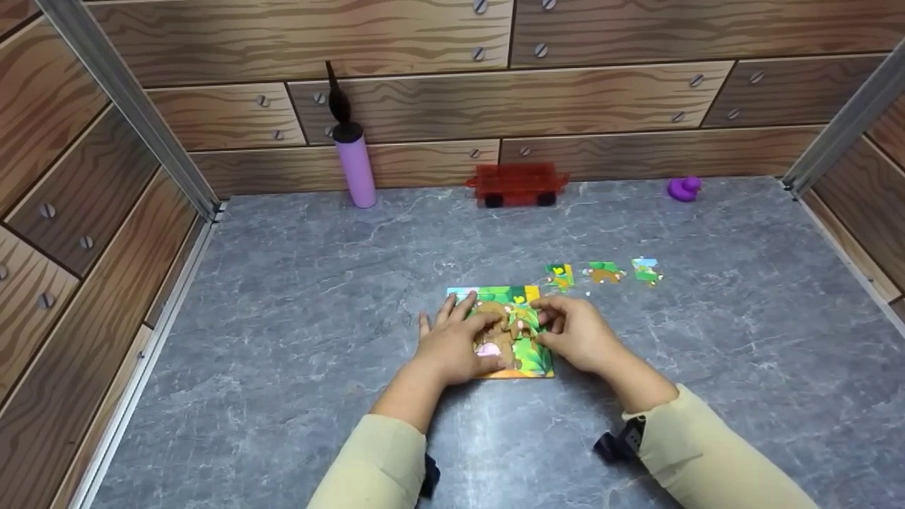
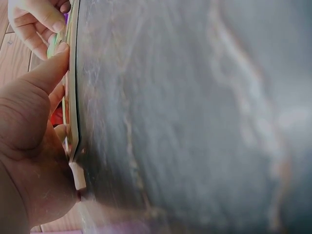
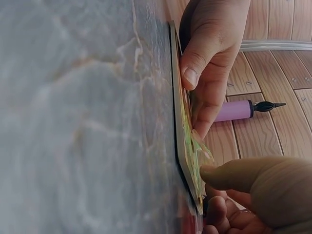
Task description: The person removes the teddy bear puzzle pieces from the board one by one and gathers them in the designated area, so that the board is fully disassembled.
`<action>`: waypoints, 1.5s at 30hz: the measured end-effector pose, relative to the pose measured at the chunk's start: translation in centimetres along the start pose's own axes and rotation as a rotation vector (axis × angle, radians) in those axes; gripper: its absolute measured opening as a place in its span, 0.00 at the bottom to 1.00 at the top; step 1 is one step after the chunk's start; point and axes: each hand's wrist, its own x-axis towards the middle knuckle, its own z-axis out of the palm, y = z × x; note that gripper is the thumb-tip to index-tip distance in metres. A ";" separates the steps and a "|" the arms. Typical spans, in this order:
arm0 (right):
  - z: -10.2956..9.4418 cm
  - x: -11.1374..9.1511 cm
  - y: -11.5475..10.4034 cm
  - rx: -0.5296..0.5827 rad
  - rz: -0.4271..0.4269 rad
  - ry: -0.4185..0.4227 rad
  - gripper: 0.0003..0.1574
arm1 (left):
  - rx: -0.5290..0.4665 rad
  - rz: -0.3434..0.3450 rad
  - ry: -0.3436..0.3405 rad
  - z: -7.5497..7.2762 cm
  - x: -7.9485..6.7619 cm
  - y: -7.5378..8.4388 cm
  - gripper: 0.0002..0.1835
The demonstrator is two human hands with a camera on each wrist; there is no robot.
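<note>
A jigsaw puzzle board [image 1: 534, 364] with a brown bear picture and green leaves lies flat on the grey table. My left hand [image 1: 452, 346] rests over its left part, fingers spread and the thumb at the near edge. My right hand [image 1: 580, 336] is at the board's right side, thumb and fingers pinching a puzzle piece [image 1: 522, 326]. In the right wrist view that piece [image 3: 202, 150] stands tilted up from the board, close to the right thumb. The right hand's curled fingers hide part of the board's right edge.
Three loose puzzle pieces, a yellow-green one [image 1: 561, 276], a brown-green one [image 1: 604, 272] and a blue-green one [image 1: 645, 270], lie beyond the board. Along the back wall stand a purple pump [image 1: 357, 170], a red toy wagon [image 1: 517, 185] and a purple duck [image 1: 684, 189].
</note>
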 end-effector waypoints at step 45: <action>-9.1 -1.3 1.5 -0.160 -0.098 0.208 0.29 | 0.004 0.009 0.002 0.1 -0.1 0.0 0.38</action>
